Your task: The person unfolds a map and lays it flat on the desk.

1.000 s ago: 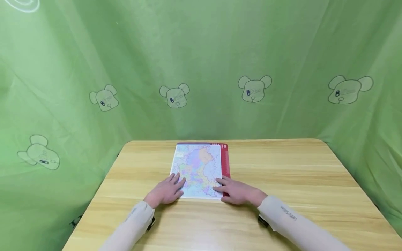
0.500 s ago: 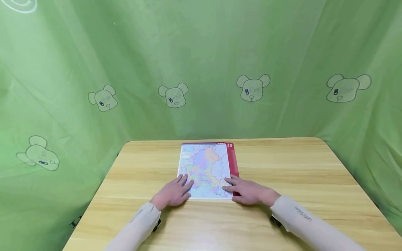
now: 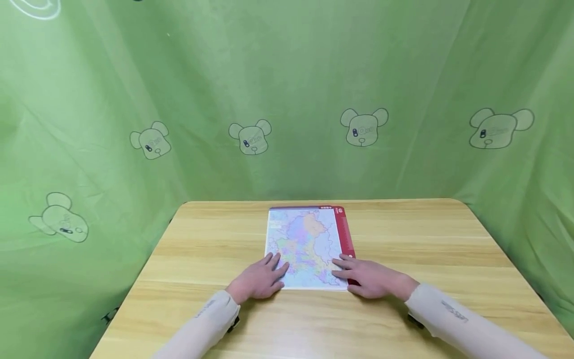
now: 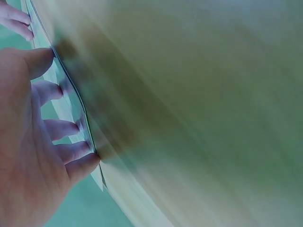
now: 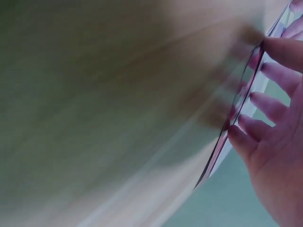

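A thin flat map sheet point(image 3: 305, 244), printed with pastel regions and a red strip along its right side, lies on the wooden table. My left hand point(image 3: 260, 280) rests on its near left corner with fingers spread. On the near right part, over the red strip, my right hand point(image 3: 372, 279) rests with its fingers spread too. In the left wrist view the fingertips of the left hand point(image 4: 42, 118) press down on the sheet's surface. The right wrist view has the fingers of the right hand point(image 5: 274, 104) on the sheet by its edge.
The light wooden table point(image 3: 202, 239) has rounded far corners. A green curtain point(image 3: 305, 65) with printed bear heads hangs behind it and along both sides. Dark bands show under both pale sleeves point(image 3: 466, 314).
Both hands have moved to the right across the table, and the map sheet has slid right along with them. The fingers keep the same spread.
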A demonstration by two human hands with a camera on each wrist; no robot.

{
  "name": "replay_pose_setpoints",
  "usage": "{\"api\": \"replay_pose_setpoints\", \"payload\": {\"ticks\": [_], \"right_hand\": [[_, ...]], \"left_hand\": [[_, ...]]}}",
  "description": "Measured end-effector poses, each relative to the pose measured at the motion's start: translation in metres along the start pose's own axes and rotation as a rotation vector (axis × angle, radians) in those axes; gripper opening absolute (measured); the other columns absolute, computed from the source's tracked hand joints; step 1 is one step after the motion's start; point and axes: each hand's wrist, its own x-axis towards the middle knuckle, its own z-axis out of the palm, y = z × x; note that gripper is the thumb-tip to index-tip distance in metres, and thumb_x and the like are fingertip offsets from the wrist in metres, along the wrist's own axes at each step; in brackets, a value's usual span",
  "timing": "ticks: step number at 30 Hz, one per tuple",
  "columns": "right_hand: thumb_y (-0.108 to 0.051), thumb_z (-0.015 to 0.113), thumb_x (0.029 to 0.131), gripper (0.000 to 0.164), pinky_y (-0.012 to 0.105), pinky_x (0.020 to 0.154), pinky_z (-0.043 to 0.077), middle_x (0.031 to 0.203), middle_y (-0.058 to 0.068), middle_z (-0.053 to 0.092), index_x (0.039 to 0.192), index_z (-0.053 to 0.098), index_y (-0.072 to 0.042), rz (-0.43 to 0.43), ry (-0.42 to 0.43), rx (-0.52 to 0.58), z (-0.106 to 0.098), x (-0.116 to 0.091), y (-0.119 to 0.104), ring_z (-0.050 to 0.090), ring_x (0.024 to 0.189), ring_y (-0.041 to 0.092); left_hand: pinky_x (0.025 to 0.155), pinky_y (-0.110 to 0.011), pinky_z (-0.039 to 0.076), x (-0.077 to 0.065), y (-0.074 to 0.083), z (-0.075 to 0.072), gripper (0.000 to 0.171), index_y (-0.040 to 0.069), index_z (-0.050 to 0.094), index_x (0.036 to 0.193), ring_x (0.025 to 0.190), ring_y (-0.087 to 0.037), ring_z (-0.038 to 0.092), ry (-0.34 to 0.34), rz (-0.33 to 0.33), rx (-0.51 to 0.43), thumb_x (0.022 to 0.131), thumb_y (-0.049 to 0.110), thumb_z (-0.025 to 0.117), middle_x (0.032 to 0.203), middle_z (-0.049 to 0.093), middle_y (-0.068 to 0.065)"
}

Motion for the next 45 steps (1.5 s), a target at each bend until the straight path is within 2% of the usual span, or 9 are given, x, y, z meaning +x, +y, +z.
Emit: {"api": "replay_pose_setpoints", "payload": {"ticks": [11,18,23,29,36,39,45], "right_hand": [[-0.025,0.058,0.092,0.047,0.052,0.101,0.038,0.147,0.010,0.038,0.138,0.052,-0.016,0.004,0.027,0.015,0.001,-0.019,0.012,0.033,0.134,0.035],[-0.025,0.058,0.092,0.046,0.052,0.102,0.037,0.148,0.009,0.037,0.137,0.053,-0.017,0.037,0.024,0.026,0.004,-0.028,0.015,0.032,0.135,0.034],[-0.034,0.056,0.093,0.046,0.052,0.102,0.036,0.148,0.007,0.038,0.137,0.053,-0.019,0.074,0.030,0.028,0.006,-0.029,0.014,0.031,0.136,0.033],[-0.041,0.057,0.093,0.049,0.052,0.103,0.036,0.145,0.011,0.041,0.135,0.054,-0.017,0.090,0.054,0.034,0.005,-0.026,0.006,0.034,0.134,0.034],[-0.038,0.056,0.094,0.051,0.054,0.104,0.032,0.148,0.011,0.036,0.140,0.049,-0.019,0.104,0.023,0.039,0.005,-0.027,0.005,0.028,0.136,0.037],[-0.035,0.055,0.095,0.049,0.055,0.104,0.032,0.149,0.010,0.036,0.140,0.049,-0.020,0.108,0.028,0.045,0.006,-0.029,0.011,0.027,0.136,0.038],[-0.019,0.056,0.093,0.044,0.058,0.103,0.032,0.146,0.016,0.039,0.136,0.053,-0.013,0.075,0.086,0.038,0.005,-0.033,0.024,0.029,0.133,0.044]], "left_hand": [[0.111,-0.037,0.027,0.005,0.016,-0.001,0.058,0.026,0.021,0.152,0.139,-0.033,0.023,0.001,0.031,0.071,0.100,0.051,0.029,0.154,0.020,-0.015],[0.110,-0.038,0.028,0.009,0.022,0.000,0.058,0.026,0.022,0.152,0.139,-0.033,0.023,0.021,0.052,0.076,0.100,0.051,0.028,0.154,0.021,-0.015],[0.109,-0.040,0.030,0.011,0.021,-0.006,0.059,0.026,0.023,0.151,0.139,-0.033,0.024,0.009,0.057,0.040,0.099,0.052,0.030,0.154,0.021,-0.013],[0.109,-0.042,0.030,0.014,0.009,-0.010,0.058,0.026,0.028,0.150,0.139,-0.030,0.025,0.016,0.059,0.016,0.099,0.051,0.036,0.154,0.023,-0.010],[0.111,-0.040,0.026,0.017,-0.001,-0.006,0.059,0.028,0.027,0.150,0.140,-0.030,0.021,0.019,0.070,0.005,0.098,0.054,0.032,0.155,0.020,-0.012],[0.112,-0.039,0.023,0.018,0.003,-0.005,0.061,0.027,0.026,0.151,0.140,-0.030,0.021,0.024,0.087,0.026,0.098,0.056,0.031,0.155,0.020,-0.012],[0.113,-0.038,0.021,0.019,0.014,-0.002,0.063,0.025,0.025,0.151,0.141,-0.029,0.020,0.045,0.124,0.074,0.097,0.058,0.028,0.155,0.020,-0.011]]}}
